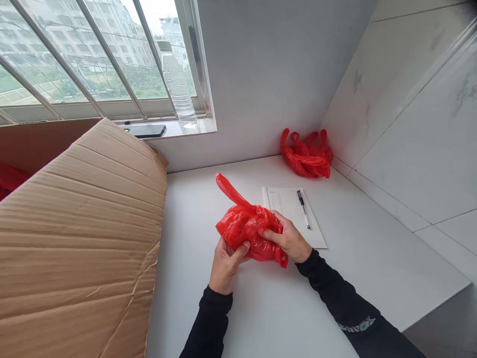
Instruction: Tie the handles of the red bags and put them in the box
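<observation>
Head view: red bag (251,231), contents unclear, clasped between left hand (225,264) and right hand (291,240).

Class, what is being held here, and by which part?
A red plastic bag, held by its bulging body, left hand and right hand at its sides.

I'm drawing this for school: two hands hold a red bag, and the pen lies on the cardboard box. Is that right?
Not quite: the head view shows the pen on the notepad. The left hand and right hand do hold a red plastic bag.
</observation>
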A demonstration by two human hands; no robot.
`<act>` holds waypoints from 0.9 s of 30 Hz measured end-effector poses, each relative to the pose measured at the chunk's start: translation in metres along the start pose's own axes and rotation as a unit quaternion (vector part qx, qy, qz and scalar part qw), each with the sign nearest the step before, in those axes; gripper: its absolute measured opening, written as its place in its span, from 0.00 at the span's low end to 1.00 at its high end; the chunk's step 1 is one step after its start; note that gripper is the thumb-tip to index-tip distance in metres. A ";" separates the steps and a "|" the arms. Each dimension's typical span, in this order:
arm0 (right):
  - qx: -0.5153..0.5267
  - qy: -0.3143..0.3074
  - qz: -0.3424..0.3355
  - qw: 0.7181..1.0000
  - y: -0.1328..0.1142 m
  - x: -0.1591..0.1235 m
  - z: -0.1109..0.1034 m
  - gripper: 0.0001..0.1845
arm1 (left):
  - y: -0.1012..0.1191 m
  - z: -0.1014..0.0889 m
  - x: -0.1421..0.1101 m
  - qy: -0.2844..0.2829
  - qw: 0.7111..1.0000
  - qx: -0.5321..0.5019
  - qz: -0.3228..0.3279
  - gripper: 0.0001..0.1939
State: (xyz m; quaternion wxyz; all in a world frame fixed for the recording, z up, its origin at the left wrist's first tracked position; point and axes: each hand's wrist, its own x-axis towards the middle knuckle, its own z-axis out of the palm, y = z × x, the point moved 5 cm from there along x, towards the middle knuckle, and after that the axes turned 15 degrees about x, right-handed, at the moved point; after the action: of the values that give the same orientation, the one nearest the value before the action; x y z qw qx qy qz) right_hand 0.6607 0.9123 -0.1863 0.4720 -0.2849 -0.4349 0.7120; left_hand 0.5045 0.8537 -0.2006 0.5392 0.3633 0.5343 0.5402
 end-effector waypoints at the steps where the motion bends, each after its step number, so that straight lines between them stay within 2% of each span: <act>1: 0.005 0.001 -0.001 1.000 0.000 0.000 0.000 0.24 | 0.000 0.000 0.000 0.006 1.000 -0.002 0.002 0.29; 12: 0.034 0.006 -0.005 0.999 0.003 0.000 0.000 0.21 | 0.002 -0.006 0.003 0.015 0.997 -0.074 -0.005 0.26; 19: 0.028 0.004 -0.010 1.000 0.003 -0.001 0.002 0.18 | -0.006 -0.008 0.007 0.048 0.995 -0.082 -0.017 0.26; 27: 0.024 -0.002 -0.005 1.000 0.003 -0.002 0.002 0.19 | -0.002 -0.006 0.006 0.016 0.995 -0.093 -0.041 0.22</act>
State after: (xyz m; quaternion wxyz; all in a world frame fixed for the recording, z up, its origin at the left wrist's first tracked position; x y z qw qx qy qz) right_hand 0.6585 0.9098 -0.1877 0.4815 -0.2701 -0.4194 0.7206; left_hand 0.4980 0.8576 -0.2047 0.5840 0.2808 0.5048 0.5702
